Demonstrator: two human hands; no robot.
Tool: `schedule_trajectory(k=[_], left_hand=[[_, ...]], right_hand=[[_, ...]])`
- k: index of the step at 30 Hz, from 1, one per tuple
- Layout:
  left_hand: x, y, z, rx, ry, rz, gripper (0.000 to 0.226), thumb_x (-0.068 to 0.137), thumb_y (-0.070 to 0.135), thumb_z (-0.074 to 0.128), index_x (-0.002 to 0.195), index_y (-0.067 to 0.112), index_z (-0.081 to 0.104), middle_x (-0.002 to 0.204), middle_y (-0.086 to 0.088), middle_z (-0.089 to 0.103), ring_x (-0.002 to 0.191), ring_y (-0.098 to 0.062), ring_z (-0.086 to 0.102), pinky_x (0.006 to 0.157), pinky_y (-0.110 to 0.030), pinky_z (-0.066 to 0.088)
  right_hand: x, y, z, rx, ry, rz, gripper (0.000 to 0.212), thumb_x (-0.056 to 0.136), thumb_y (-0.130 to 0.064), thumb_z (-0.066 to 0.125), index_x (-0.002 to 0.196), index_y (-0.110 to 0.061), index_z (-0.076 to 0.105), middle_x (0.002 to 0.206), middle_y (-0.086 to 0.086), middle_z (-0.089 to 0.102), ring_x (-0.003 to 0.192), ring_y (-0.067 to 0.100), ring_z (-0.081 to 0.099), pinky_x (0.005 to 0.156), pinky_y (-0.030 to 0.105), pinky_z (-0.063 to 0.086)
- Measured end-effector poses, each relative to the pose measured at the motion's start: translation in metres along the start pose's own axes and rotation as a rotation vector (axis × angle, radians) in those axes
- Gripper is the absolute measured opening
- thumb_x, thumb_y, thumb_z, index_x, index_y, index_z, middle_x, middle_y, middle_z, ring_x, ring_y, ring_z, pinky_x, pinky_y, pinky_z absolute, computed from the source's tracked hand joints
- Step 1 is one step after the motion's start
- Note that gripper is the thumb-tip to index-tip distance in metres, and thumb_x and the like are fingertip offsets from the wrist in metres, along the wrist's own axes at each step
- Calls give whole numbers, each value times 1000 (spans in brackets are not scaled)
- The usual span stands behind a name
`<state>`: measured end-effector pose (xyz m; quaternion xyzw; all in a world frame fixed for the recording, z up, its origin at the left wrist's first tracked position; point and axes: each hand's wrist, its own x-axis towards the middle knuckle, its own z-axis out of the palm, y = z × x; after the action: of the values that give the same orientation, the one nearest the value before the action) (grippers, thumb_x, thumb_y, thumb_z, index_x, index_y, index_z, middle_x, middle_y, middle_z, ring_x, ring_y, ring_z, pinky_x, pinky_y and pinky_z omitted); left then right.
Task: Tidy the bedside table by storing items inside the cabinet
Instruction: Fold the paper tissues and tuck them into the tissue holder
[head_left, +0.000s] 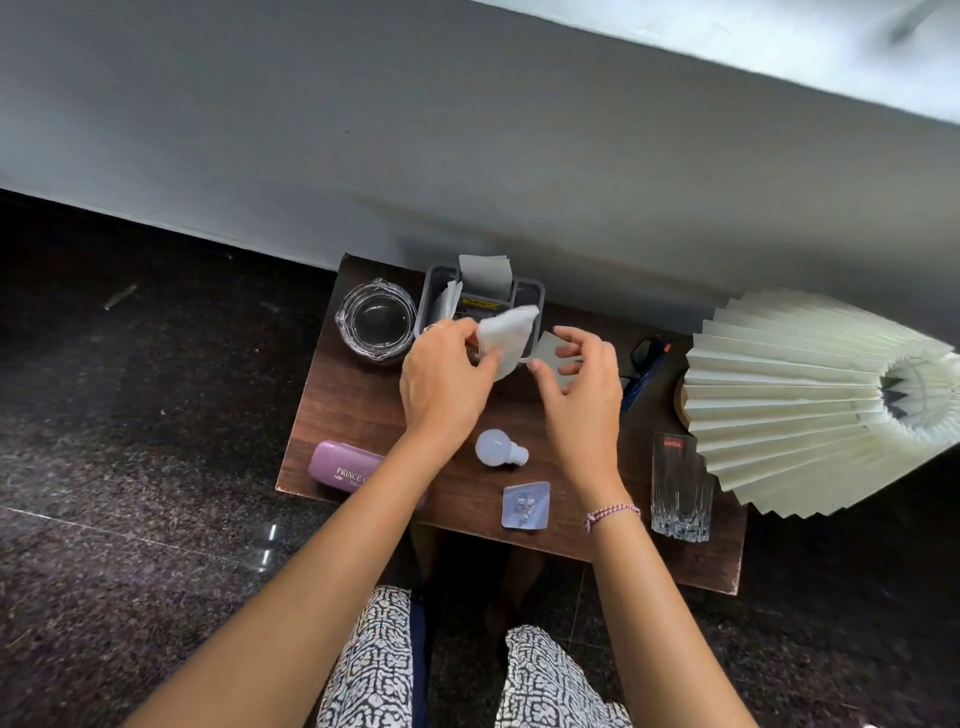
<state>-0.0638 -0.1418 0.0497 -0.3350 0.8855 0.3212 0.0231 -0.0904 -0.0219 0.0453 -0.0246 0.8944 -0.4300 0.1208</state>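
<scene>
My left hand (444, 382) pinches a crumpled white tissue (506, 332) above the middle of the dark wooden bedside table (363, 405). My right hand (576, 384) holds a flat grey paper piece (551, 351) just beside the tissue. Behind both hands sits a grey organizer box (436, 291) with folded papers (483, 275) standing in it. A white light bulb (498, 448) lies on the table between my wrists. A pink case (343, 470) rests at the front left, partly hidden by my left forearm. No cabinet opening shows.
A glass ashtray (375, 319) sits at the back left. A packaged adhesive hook (525, 505) lies near the front edge. A tall cut glass (680, 488), blue-framed glasses (644, 369) and a pleated lamp shade (810, 405) fill the right side. Dark stone floor surrounds the table.
</scene>
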Motion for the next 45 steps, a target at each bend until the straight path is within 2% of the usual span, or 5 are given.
schedule_trajectory(k=[9, 16, 23, 35, 45], left_hand=[[-2, 6, 3, -135, 36, 14, 18, 81, 32, 66, 75, 18, 57, 66, 2, 61, 66, -21, 56, 61, -29, 40], [0, 18, 9, -302, -111, 40, 8, 80, 17, 62, 88, 19, 64, 83, 7, 71, 81, -11, 65, 73, -27, 50], [7, 25, 16, -482, -293, -7, 51, 85, -4, 38, 126, 18, 58, 121, -2, 66, 114, -6, 58, 94, -15, 43], [17, 27, 32, -568, -259, -52, 43, 91, 2, 40, 130, 14, 55, 128, -3, 61, 121, -12, 54, 104, -31, 45], [19, 27, 37, -536, -219, -75, 40, 92, 4, 40, 128, 12, 56, 127, -6, 62, 120, -14, 55, 103, -36, 46]], right_hand=[[4, -5, 2, 742, -170, 586, 36, 97, -40, 40, 119, -13, 49, 112, 9, 62, 101, 16, 64, 84, 25, 55], [24, -21, 0, 898, -207, 582, 53, 99, -49, 26, 121, -9, 54, 119, 9, 62, 112, 18, 59, 103, 37, 45], [35, -26, 6, 941, -233, 556, 66, 96, -55, 21, 139, -8, 40, 137, 14, 50, 127, 20, 49, 112, 40, 34], [39, -20, 17, 825, -245, 443, 64, 93, -60, 19, 133, -18, 45, 113, -7, 58, 101, 1, 56, 92, 23, 43], [38, -14, 19, 883, -267, 470, 67, 93, -59, 18, 141, -17, 36, 126, -6, 53, 112, 1, 50, 106, 29, 37]])
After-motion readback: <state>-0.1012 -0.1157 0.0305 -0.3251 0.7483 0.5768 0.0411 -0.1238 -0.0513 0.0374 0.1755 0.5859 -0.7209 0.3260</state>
